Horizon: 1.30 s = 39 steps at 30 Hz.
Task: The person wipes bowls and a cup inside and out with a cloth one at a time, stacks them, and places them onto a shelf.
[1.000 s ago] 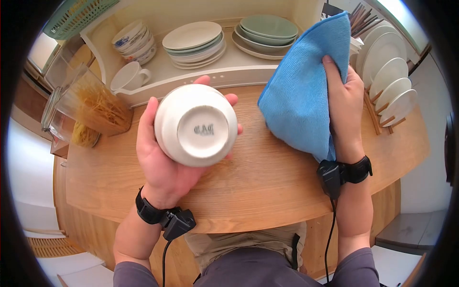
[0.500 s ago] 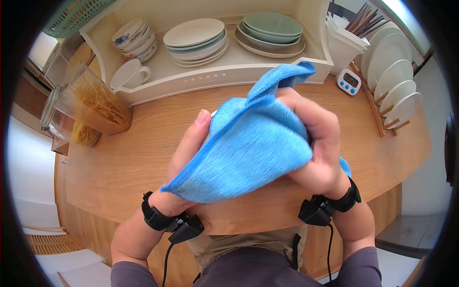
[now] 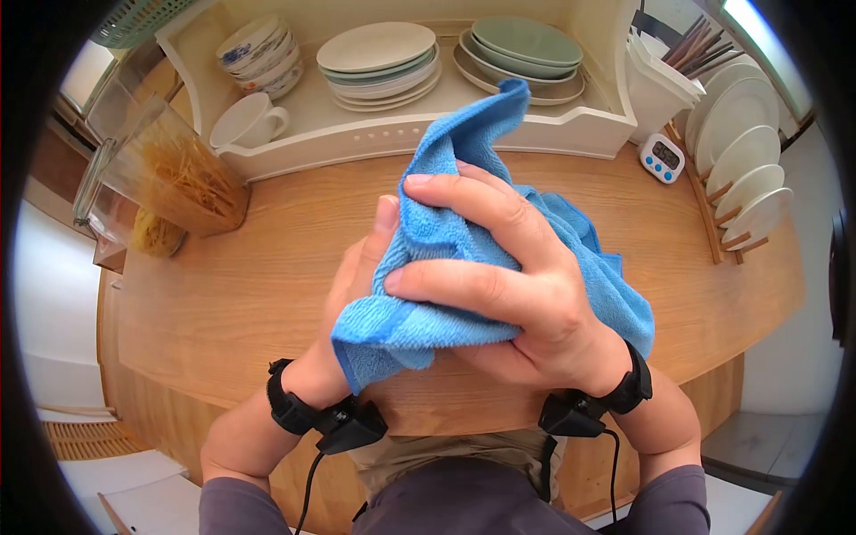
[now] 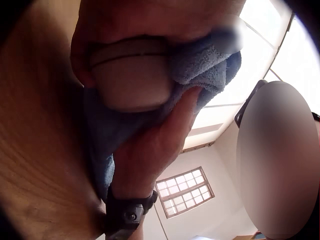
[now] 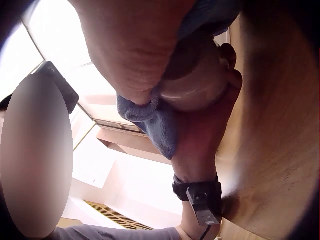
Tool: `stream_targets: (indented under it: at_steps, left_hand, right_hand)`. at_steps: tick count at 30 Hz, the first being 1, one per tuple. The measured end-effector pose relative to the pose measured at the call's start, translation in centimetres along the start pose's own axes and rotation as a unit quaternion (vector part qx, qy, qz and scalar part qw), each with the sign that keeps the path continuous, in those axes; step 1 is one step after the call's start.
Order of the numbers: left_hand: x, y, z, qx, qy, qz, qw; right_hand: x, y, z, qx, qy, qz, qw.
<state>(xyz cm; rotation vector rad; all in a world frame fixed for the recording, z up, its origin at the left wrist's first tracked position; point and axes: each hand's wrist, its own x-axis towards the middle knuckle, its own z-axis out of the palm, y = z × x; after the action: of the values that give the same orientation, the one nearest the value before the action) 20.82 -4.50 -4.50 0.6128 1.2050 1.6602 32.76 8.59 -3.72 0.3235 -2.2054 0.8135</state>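
My left hand holds a white bowl from below and the side, its thumb up along the cloth. In the head view the bowl is hidden under the hands and a blue microfiber cloth; its smooth wall shows in both wrist views. My right hand grips the cloth from above, fingers bent over it and pressing it against the bowl. One cloth corner sticks up past the fingers, while the rest hangs over the right wrist. Both hands are above the wooden table.
At the back, a white shelf bears stacked bowls, plates and a white cup. Pasta containers stand at left. On the right are a timer, a chopstick holder and a plate rack.
The cloth, first held apart at the right, came over onto the bowl. The bowl's stamped base faced up a second ago and is now covered. The right fingers have since moved left across it.
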Motion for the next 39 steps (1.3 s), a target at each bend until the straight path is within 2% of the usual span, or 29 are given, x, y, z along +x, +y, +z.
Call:
stream_targets:
  at_steps: [3,5,7,8,9,11,13,15,16,18,20,23,27,29,30,31,33,35,37,38,39]
  left_hand:
    - [-0.1,-0.1,-0.3,-0.035,-0.033,0.019,0.999]
    - [-0.4,-0.5,-0.4,-0.049,-0.057,0.019,0.997]
    - [-0.7,-1.0,0.2,0.058,-0.009,0.096,0.994]
    - [-0.7,-0.9,0.1,0.058,-0.009,0.096,0.994]
    - [-0.7,-0.8,0.0,0.026,-0.022,0.077,0.996]
    - [-0.6,-0.3,-0.2,-0.038,-0.047,0.038,0.997]
    - [-0.3,0.3,0.2,-0.083,-0.065,0.025,0.994]
    - [0.1,0.4,-0.2,-0.274,-0.133,0.012,0.952]
    - [0.2,0.6,-0.3,-0.286,-0.11,-0.021,0.952]
    - [0.2,1.0,-0.4,-0.305,-0.118,-0.044,0.944]
    - [0.2,1.3,-0.2,-0.317,-0.104,-0.07,0.94]
    - [0.3,1.3,-0.2,-0.334,-0.111,-0.073,0.933]
    - [0.2,1.2,-0.6,-0.354,-0.112,-0.065,0.926]
    - [0.1,0.8,-1.5,-0.364,-0.109,-0.067,0.923]
    - [0.2,-0.3,-2.2,-0.406,-0.171,-0.03,0.897]
    - [0.2,-0.2,-2.2,-0.406,-0.17,-0.03,0.897]
    - [0.5,0.0,-2.2,-0.408,-0.143,-0.039,0.901]
    - [0.5,-0.5,-2.2,-0.401,-0.169,-0.026,0.9]
    - [0.3,-0.8,-2.2,-0.395,-0.191,-0.052,0.897]
    - [0.0,-0.3,-1.5,-0.405,-0.157,-0.074,0.898]
    - [-0.3,-0.2,-1.3,-0.405,-0.157,-0.075,0.898]
  right_hand:
    - [-0.1,0.3,-0.7,0.011,-0.019,0.001,1.0]
    - [-0.1,0.5,-1.2,0.103,0.007,0.048,0.993]
    - [-0.7,1.2,-1.2,0.082,0.024,0.028,0.996]
    - [-1.1,0.7,-0.8,0.177,0.069,0.105,0.976]
    - [-1.3,0.5,-0.6,0.269,0.113,0.18,0.939]
    - [-1.5,1.1,-0.5,0.275,0.099,0.164,0.942]
    - [-1.5,1.2,-0.4,0.266,0.131,0.189,0.936]
    - [-1.5,1.3,-0.4,0.26,0.129,0.18,0.94]
    - [-1.5,1.1,-0.3,0.264,0.132,0.187,0.937]
    - [-1.5,1.1,-0.1,0.268,0.136,0.196,0.934]
    - [-1.5,1.4,0.0,0.196,0.105,0.17,0.96]
    - [-1.6,1.5,-0.3,0.147,0.08,0.171,0.971]
    - [-1.6,1.3,0.1,0.126,0.103,0.142,0.976]
    - [-1.2,1.8,0.1,0.039,0.081,0.024,0.996]
    - [-0.9,1.7,0.1,0.019,0.069,0.012,0.997]
    - [-0.7,1.6,0.1,0.02,0.069,0.011,0.997]
    - [-0.4,1.4,0.2,-0.104,0.039,-0.05,0.993]
    - [-0.4,1.1,0.9,-0.111,0.061,-0.058,0.99]
    - [-0.7,0.3,1.2,-0.17,0.015,-0.052,0.984]
    - [-0.8,0.5,1.6,-0.185,0.034,-0.069,0.98]
    - [-0.9,0.4,1.7,-0.184,0.034,-0.068,0.98]
